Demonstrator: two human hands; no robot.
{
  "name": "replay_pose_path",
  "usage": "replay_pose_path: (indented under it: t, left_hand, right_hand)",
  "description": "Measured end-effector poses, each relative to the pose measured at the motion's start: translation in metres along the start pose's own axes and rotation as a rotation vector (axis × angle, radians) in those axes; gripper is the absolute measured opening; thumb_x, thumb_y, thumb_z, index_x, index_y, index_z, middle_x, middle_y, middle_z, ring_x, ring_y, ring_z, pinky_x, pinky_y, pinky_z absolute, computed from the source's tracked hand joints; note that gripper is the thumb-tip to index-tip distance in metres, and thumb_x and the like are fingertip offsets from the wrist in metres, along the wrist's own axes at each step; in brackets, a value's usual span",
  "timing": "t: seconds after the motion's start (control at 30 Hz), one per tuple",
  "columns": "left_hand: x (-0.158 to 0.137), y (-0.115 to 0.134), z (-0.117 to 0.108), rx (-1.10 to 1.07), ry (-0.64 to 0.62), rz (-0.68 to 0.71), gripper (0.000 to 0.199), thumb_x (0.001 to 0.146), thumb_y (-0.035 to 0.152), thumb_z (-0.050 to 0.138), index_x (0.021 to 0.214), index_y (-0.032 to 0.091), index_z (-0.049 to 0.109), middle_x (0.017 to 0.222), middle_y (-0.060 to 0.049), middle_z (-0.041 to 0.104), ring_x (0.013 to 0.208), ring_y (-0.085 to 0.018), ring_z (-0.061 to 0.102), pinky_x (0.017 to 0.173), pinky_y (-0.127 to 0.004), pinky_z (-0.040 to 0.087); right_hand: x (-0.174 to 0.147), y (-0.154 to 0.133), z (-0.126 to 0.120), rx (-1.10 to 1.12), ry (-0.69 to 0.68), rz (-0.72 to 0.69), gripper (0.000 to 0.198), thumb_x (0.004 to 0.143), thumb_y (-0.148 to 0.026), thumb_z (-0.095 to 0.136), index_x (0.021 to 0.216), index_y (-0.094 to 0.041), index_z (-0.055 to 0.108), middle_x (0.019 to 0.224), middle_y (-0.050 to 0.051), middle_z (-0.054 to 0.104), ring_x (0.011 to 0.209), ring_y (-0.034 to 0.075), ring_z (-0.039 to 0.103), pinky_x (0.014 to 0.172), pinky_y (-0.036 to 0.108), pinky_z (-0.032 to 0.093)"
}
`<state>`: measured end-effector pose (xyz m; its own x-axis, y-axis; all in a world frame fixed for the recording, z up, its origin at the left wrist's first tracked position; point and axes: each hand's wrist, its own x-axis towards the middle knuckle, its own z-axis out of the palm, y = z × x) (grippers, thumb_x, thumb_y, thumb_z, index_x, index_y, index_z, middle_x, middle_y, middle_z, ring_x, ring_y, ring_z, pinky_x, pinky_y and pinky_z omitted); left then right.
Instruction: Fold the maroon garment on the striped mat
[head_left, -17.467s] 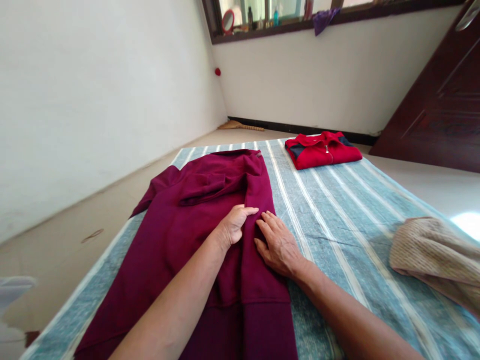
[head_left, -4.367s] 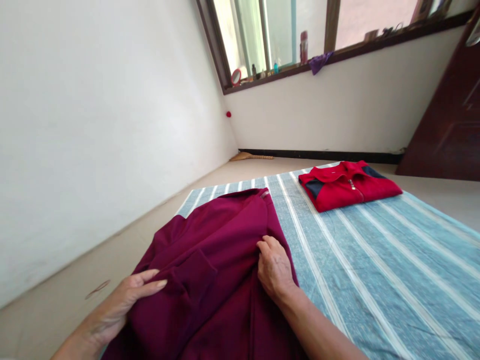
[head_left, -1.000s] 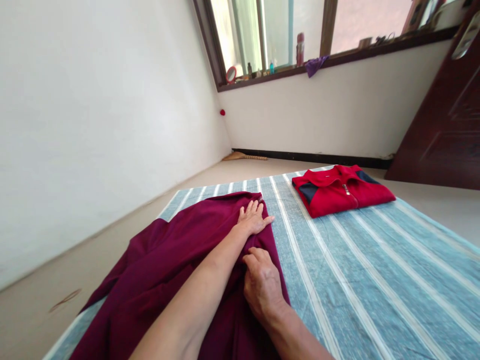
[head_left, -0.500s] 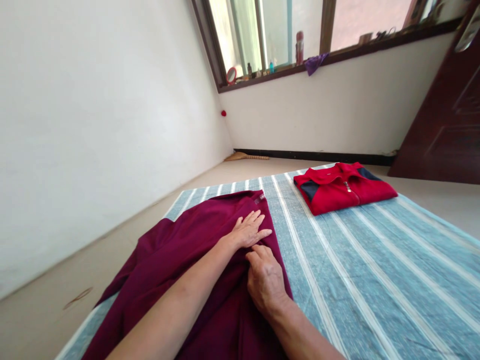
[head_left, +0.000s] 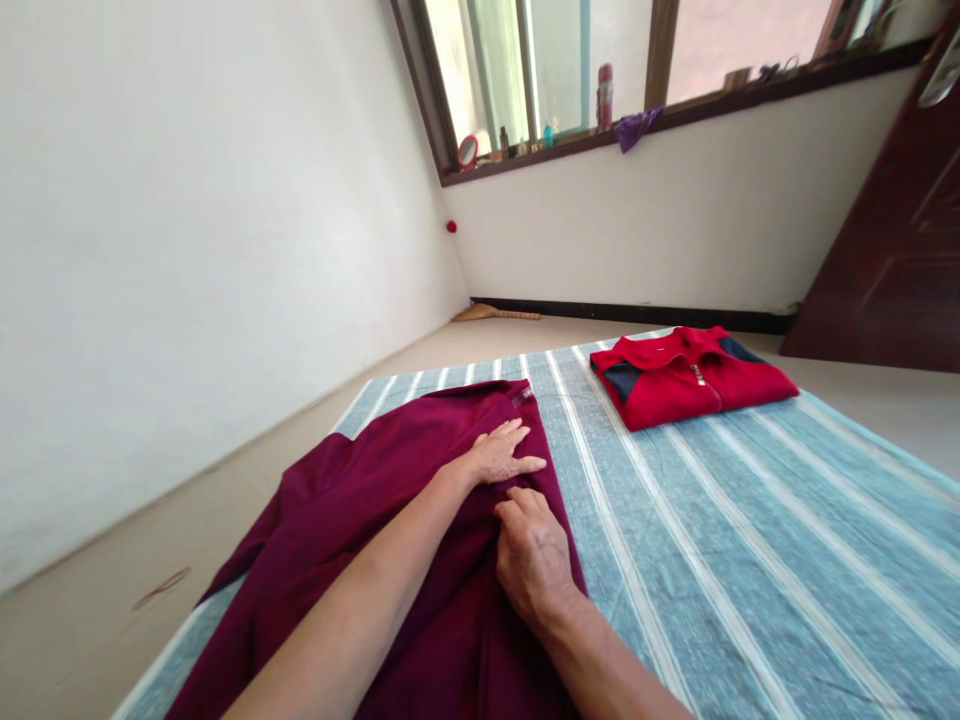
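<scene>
A dark purple long-sleeved top [head_left: 420, 440] lies spread over the near left part of a striped bedsheet, one sleeve hanging over the left edge. Flat on its upper part, my left hand [head_left: 501, 455] rests with the fingers spread, just below a small label at the collar end. My right hand [head_left: 534, 550] is closed on the same top, directly below the left one. Its fingers are curled down on the cloth, and their tips are partly hidden.
A folded red top [head_left: 675, 385] with dark blue shoulders and a zip lies at the far right of the blue-and-white sheet [head_left: 720, 560]. Beyond are a broom [head_left: 487, 313] on the floor, a windowsill with a bottle [head_left: 604, 98], a mirror and a purple cloth, and a brown door [head_left: 892, 240].
The view has shifted very slightly. Both hands and the purple top stay practically where they were.
</scene>
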<state>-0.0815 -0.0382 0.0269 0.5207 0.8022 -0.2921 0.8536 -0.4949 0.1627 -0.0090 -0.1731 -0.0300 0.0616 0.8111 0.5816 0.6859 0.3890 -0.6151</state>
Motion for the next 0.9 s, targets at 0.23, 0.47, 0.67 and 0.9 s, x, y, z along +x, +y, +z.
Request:
replay_pose_path:
  t: [0.23, 0.47, 0.67, 0.9]
  left_hand:
    - [-0.002, -0.004, 0.008, 0.014, 0.017, 0.022, 0.079, 0.078, 0.066, 0.048, 0.144, 0.026, 0.029, 0.157, -0.008, 0.014, 0.143, -0.029, 0.010, 0.111, -0.055, 0.012]
    - [0.001, -0.005, 0.012, -0.007, 0.029, 0.004, 0.087, 0.073, 0.069, 0.054, 0.145, 0.025, 0.029, 0.156, -0.009, 0.017, 0.143, -0.029, 0.013, 0.111, -0.055, 0.013]
    - [0.002, -0.008, 0.019, -0.021, 0.125, 0.018, 0.077, 0.076, 0.064, 0.055, 0.141, 0.026, 0.037, 0.153, -0.008, 0.027, 0.141, -0.028, 0.021, 0.110, -0.054, 0.019]
    - [-0.011, -0.011, 0.022, -0.027, 0.285, 0.018, 0.060, 0.084, 0.053, 0.049, 0.133, 0.017, 0.049, 0.146, -0.010, 0.041, 0.137, -0.022, 0.032, 0.111, -0.036, 0.026]
  right_hand:
    - [0.001, 0.000, 0.000, -0.004, -0.004, -0.005, 0.027, 0.078, -0.003, 0.041, 0.078, -0.018, 0.063, 0.090, 0.009, 0.061, 0.092, 0.022, 0.051, 0.085, 0.036, 0.044]
    - [0.000, 0.000, 0.000, -0.005, 0.054, -0.038, 0.027, 0.081, -0.004, 0.040, 0.081, -0.016, 0.064, 0.094, 0.010, 0.061, 0.095, 0.023, 0.052, 0.086, 0.038, 0.044]
    - [-0.001, 0.000, 0.002, -0.135, 0.087, -0.007, 0.030, 0.078, -0.004, 0.042, 0.098, -0.013, 0.062, 0.114, 0.016, 0.056, 0.113, 0.028, 0.047, 0.098, 0.048, 0.037]
    - [-0.008, 0.004, 0.012, -0.216, 0.056, 0.054, 0.032, 0.077, -0.006, 0.044, 0.104, -0.012, 0.060, 0.112, 0.019, 0.058, 0.110, 0.030, 0.049, 0.095, 0.048, 0.040]
